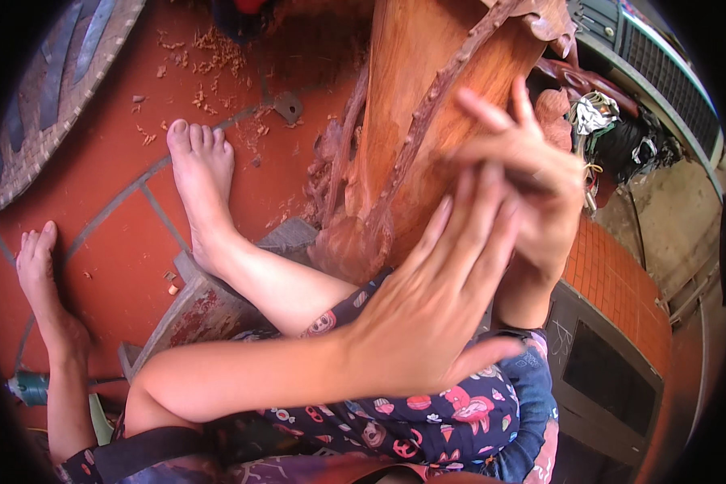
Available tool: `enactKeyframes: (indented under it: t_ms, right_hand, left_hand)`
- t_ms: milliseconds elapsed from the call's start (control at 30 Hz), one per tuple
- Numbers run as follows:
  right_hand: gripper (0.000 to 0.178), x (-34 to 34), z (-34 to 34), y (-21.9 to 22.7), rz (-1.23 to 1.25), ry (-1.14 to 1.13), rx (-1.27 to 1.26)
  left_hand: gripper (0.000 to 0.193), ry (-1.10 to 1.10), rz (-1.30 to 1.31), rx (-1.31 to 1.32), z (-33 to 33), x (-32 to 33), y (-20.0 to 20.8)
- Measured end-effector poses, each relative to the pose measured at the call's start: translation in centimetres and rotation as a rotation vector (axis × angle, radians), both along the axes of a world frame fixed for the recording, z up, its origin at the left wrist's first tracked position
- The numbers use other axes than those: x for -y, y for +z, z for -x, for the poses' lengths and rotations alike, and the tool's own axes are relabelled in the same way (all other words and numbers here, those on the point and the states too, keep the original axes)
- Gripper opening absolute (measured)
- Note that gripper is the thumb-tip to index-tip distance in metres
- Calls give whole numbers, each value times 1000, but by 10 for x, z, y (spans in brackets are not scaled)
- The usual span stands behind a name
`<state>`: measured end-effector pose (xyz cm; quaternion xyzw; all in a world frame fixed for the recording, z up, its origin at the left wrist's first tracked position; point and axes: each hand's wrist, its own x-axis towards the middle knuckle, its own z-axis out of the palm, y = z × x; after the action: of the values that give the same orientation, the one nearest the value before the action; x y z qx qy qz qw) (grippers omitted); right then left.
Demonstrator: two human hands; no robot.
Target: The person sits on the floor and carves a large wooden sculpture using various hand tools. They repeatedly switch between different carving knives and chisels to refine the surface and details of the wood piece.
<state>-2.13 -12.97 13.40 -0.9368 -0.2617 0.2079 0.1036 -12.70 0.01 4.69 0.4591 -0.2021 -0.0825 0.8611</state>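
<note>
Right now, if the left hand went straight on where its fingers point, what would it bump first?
Probably the right hand. The left hand points up toward it, and the two overlap in the picture, though blur hides whether they touch.

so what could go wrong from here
The left hand and right hand are bare above the carved wood, so its knobbly ridge could graze a finger.

One bare foot rests near wood shavings and a flat grey piece; stepping there might mean a splinter or scrape.
</note>
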Motion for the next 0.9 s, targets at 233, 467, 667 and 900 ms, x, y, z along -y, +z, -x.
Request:
enactKeyframes:
  t_ms: [233, 467, 667, 900]
  right_hand:
    - [13, -2, -3, 0, -12, -233, 44]
    - [9, 0, 0, 2, 15, -147, -15]
    - [18, 7, -2, 21, -279, -35, 74]
    - [19, -4, 7, 32, -135, -359, 33]
  left_hand:
    - [110, 78, 31, 6, -7, 3, -3]
    - [108, 58, 56, -22, -2, 7, -8]
    - [91, -66, -2, 170, 10, -6, 3]
    - [86, -71, 51, 101, 25, -19, 14]
